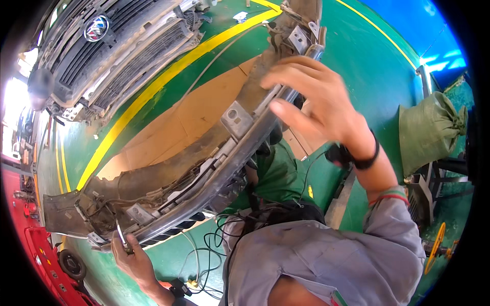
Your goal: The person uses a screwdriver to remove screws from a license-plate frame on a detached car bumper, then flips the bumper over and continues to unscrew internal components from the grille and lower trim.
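Note:
A long, dusty car bumper [168,168] lies across in front of me, its inner side up, with a dark metal crossbar [245,143] along its near edge. Metal brackets [236,119] with holes sit along the bar. My left hand [133,262] is closed at the bumper's left end around a slim silver metal tool [121,232], its exact kind hidden by the fingers. Over the right part of the crossbar is my right hand [321,97], slightly blurred, thumb and fingers apart with nothing between them. Whether it touches the bar I cannot tell.
Flattened cardboard [153,143] lies under the bumper on the green floor. A vehicle front with a grille [87,56] stands at far left. To the right are a tied green sack [429,132] and a yellow wheel [435,247]. Black cables [206,250] trail near my body.

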The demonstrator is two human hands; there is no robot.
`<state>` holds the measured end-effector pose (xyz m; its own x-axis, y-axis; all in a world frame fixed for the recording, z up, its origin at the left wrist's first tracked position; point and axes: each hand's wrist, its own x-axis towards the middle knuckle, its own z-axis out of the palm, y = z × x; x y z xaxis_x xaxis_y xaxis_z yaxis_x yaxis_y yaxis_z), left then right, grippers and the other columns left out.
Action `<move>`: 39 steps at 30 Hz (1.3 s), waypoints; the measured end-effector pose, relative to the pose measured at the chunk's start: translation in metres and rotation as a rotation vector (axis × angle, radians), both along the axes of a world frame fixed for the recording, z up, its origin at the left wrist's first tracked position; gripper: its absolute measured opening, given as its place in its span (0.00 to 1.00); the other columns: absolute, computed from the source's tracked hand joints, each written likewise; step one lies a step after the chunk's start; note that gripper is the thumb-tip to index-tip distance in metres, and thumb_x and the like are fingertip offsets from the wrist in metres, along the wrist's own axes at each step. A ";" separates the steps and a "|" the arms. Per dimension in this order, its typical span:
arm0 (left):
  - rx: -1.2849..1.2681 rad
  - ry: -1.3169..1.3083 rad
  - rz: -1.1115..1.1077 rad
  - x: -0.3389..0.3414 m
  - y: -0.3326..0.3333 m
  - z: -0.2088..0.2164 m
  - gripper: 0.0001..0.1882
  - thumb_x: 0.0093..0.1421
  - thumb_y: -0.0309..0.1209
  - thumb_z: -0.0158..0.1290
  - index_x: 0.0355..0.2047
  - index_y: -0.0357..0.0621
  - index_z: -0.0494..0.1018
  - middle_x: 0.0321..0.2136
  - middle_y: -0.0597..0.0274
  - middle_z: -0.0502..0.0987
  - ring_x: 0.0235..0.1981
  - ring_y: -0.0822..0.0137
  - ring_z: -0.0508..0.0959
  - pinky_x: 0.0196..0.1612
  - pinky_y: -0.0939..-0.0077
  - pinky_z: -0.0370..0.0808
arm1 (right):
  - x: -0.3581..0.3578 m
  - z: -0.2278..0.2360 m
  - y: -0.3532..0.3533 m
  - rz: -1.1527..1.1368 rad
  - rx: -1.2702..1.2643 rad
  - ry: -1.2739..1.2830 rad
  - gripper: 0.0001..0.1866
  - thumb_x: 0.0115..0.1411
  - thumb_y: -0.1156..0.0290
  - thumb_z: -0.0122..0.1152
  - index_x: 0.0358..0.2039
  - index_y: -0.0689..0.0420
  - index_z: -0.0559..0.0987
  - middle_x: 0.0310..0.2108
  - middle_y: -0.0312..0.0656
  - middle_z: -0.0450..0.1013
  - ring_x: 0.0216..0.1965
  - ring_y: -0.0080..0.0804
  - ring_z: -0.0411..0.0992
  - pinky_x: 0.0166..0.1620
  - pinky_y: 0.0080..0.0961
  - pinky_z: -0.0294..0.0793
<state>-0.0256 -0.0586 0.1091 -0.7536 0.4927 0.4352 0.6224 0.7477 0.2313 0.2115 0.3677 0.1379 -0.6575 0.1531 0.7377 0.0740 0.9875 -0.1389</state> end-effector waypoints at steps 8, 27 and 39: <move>0.021 -0.150 -0.073 0.015 -0.012 -0.014 0.16 0.65 0.36 0.55 0.43 0.33 0.75 0.33 0.46 0.73 0.38 0.46 0.72 0.41 0.53 0.68 | 0.028 -0.051 -0.014 -0.083 0.033 -0.418 0.21 0.60 0.51 0.59 0.21 0.55 0.72 0.21 0.43 0.68 0.29 0.44 0.70 0.38 0.40 0.66; 0.288 0.071 0.096 0.060 -0.048 -0.126 0.12 0.70 0.30 0.51 0.39 0.32 0.79 0.34 0.51 0.78 0.36 0.56 0.76 0.37 0.63 0.74 | 0.089 -0.140 -0.072 -0.124 -0.169 -0.461 0.28 0.34 0.77 0.65 0.42 0.51 0.76 0.42 0.37 0.75 0.49 0.40 0.71 0.58 0.40 0.66; 0.256 -0.159 0.267 0.027 -0.043 -0.167 0.14 0.70 0.36 0.53 0.43 0.35 0.79 0.37 0.47 0.76 0.37 0.52 0.79 0.37 0.59 0.74 | 0.086 -0.185 -0.093 -0.114 -0.203 -0.604 0.35 0.32 0.71 0.68 0.48 0.49 0.76 0.43 0.33 0.74 0.46 0.34 0.72 0.53 0.36 0.68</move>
<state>0.0011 -0.1012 -0.0579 -0.9084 0.1612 0.3857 0.3552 0.7840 0.5091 0.2975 0.2746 -0.0474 -0.9191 0.3440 0.1922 0.3004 0.9273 -0.2231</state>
